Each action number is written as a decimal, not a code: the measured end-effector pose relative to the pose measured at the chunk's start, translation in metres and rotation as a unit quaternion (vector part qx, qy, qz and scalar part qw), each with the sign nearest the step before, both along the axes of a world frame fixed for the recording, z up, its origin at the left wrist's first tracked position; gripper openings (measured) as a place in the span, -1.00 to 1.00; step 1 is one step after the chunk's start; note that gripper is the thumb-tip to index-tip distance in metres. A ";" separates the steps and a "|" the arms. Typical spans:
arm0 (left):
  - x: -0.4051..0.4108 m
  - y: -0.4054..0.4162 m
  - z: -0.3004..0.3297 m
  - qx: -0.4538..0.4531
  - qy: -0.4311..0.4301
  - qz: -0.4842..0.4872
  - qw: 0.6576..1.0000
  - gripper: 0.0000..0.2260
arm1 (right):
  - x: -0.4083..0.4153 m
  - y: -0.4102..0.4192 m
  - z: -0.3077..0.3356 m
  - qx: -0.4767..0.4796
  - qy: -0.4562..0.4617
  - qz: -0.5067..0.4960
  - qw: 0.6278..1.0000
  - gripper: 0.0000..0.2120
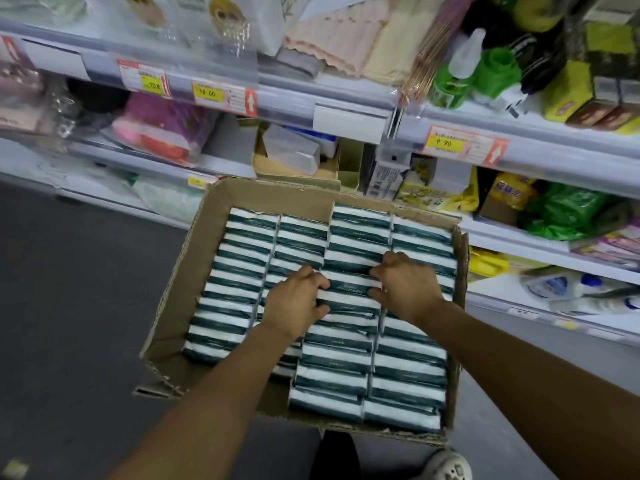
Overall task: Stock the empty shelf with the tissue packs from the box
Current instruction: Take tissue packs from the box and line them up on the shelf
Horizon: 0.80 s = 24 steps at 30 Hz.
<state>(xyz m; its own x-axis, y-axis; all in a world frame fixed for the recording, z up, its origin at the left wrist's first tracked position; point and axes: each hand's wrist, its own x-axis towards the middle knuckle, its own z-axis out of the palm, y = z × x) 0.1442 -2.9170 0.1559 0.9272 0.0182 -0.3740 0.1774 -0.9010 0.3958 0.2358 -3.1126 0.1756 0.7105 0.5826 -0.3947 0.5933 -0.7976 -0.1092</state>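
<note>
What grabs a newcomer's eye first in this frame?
The open cardboard box at centre, packed with rows of teal-and-white tissue packs. Both hands are in it: the left hand and right hand grip one pack from either end. Behind it run crowded shelves with yellow price tags.

left grip point(296, 299) fingers curled, right grip point(403, 289) fingers curled, both arms outstretched
</note>
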 end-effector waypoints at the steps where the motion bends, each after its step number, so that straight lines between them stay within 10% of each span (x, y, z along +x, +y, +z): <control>1: 0.001 0.000 0.000 0.004 -0.002 -0.005 1.000 -0.66 | 0.001 0.001 0.000 -0.002 0.003 0.002 1.000 -0.73; 12: -0.007 0.010 0.018 -0.096 -0.148 0.005 0.984 -0.90 | 0.011 -0.005 0.019 0.149 0.026 -0.068 0.986 -0.86; 24: 0.000 -0.030 0.130 -0.282 -0.158 0.233 0.917 -0.85 | 0.024 -0.091 0.138 0.446 0.151 -0.299 0.830 -0.79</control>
